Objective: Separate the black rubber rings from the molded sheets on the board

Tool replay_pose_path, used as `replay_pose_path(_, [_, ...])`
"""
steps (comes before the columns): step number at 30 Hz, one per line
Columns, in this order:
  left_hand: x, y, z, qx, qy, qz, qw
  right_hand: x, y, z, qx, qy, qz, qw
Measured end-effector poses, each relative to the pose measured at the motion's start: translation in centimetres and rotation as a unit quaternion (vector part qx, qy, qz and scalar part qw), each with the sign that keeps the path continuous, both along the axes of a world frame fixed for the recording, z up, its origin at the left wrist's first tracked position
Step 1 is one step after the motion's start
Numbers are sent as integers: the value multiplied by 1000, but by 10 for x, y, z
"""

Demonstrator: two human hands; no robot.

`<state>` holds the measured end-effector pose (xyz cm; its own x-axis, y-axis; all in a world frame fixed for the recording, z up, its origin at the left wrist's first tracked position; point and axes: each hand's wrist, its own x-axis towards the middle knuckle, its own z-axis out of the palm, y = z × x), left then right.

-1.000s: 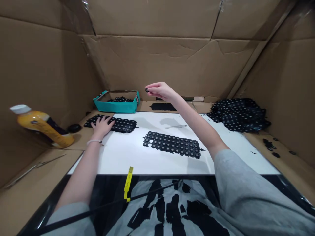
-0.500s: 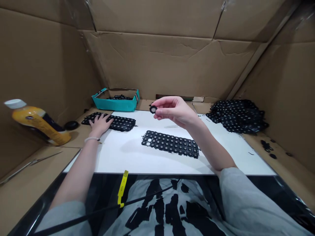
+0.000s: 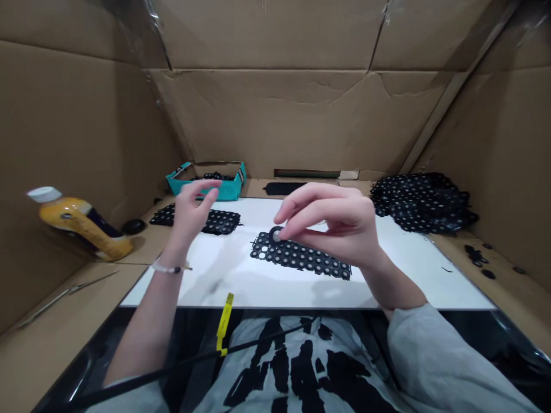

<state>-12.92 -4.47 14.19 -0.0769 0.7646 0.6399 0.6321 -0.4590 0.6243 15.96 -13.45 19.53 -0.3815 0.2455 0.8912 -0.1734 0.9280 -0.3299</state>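
Below the right hand [image 3: 333, 223], a black sheet [image 3: 301, 258] of pale-centred rounds lies flat on a white board [image 3: 241, 287], slightly aslant. 2 white gaps show near its left end. Right hand: thumb and fingertips pinched on a small black disc [image 3: 276, 236] with a pale centre, seen against the sheet's far left corner. Cannot tell whether disc and sheet touch.

Left hand [image 3: 193, 203]: well apart from the right, thumb spread from loosely bent fingers, nothing seen in its grasp. Behind it, partly hidden, a 2nd sheet [image 3: 221, 222] of the same kind, lying flat. Light bracelet [image 3: 166, 268] at the left wrist.

Beyond the left hand, a teal box [image 3: 230, 191], open-topped, dark pieces inside. Out to that hand's left, a tilted bottle [image 3: 86, 226] with yellow body and white cap; just beside it a dark round object [image 3: 133, 226]. Nearer the body on that side, a thin metal tool [image 3: 64, 295].

Beyond the right hand, a flat black strip [image 3: 284, 188]. To its right, a heap of black dotted sheets [image 3: 424, 201]; nearer than the heap, some loose black bits [image 3: 476, 255].
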Motion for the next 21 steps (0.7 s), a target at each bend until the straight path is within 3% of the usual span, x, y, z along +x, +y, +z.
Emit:
replay_pose_path(3, [45, -59, 23, -61, -50, -237, 968, 2, -9, 0, 61, 0, -21, 998])
replay_pose_path(5, [67, -93, 29, -71, -79, -323, 940, 2, -12, -1, 74, -7, -33, 997])
replay_pose_path(8, [86, -123, 30, -79, -141, -328, 931, 1, -12, -3, 87, -10, -33, 996])
replay_pose_path(11, [94, -127, 29, -92, -193, -309, 927, 0, -10, -4, 88, -4, -25, 996])
replay_pose_path(17, [95, -129, 30, -57, -194, -287, 936, 4, -14, -1, -99, -35, -54, 993])
replay_pose_path(21, [94, -136, 28, 19, -139, -259, 956, 3, -15, 0, -131, -59, -7, 990])
